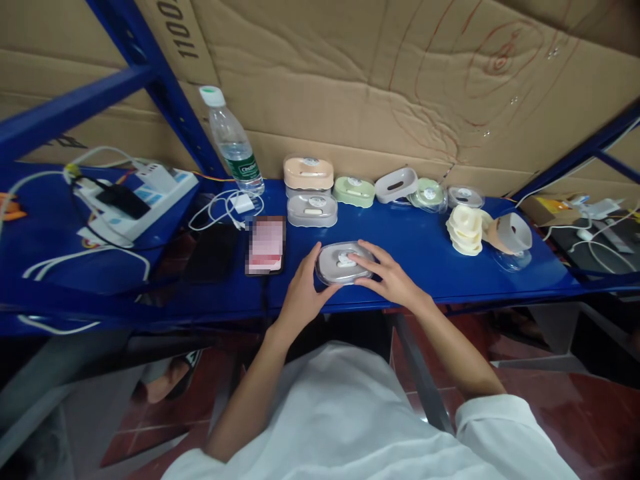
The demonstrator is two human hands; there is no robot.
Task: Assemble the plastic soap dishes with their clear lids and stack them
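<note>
A grey oval box (331,261) with a clear cover and a white label on top sits at the front of the blue table. My left hand (305,288) grips its left side, with the thumb along the near edge. My right hand (390,277) holds the right side, one fingertip resting on the label. Behind it stand another grey oval box (313,212), a peach oval box (309,175) and a green oval box (355,192), all with clear covers. The underside of the held box is hidden.
A phone (266,247) and a water bottle (235,147) are to the left, near a white cable (213,208) and a power strip (150,207). On the right stand stacked cream parts (466,230) and a tilted peach-and-grey box (511,233). A cardboard wall (325,80) rises behind.
</note>
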